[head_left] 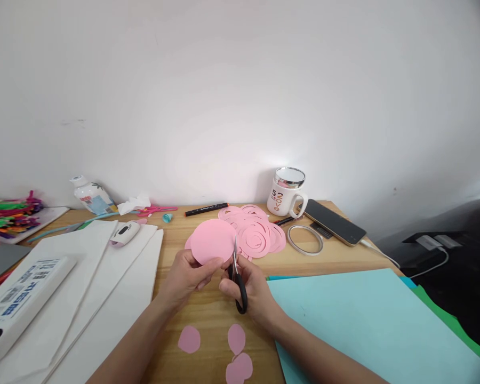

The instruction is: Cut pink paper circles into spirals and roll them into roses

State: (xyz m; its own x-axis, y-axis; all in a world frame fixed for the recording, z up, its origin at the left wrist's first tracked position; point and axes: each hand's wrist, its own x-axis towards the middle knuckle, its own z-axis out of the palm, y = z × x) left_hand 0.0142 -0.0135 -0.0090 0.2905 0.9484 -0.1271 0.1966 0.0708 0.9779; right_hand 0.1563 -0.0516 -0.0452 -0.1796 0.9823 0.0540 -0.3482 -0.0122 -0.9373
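My left hand (pixel 192 274) pinches a pink paper circle (pixel 213 241) by its lower edge, holding it above the wooden desk. In my right hand (pixel 253 288) is a pair of black-handled scissors (pixel 240 290), its blades pointing up along the circle's right edge. Whether the blades are cutting into the paper I cannot tell. Behind the scissors lies a pile of pink paper spirals (pixel 258 237), partly covered by the circle. Nearer to me on the desk are small pink paper pieces, one petal-shaped (pixel 189 340) on the left and several rounded ones (pixel 236 338) below my right hand.
White paper sheets (pixel 140 277) lie at left, with a white boxy device (pixel 28 298) on them. Light blue paper (pixel 360 314) covers the right. Along the back are a bottle (pixel 94 196), a marker (pixel 206 209), a mug (pixel 286 194), a ring (pixel 305 240) and a phone (pixel 334 221).
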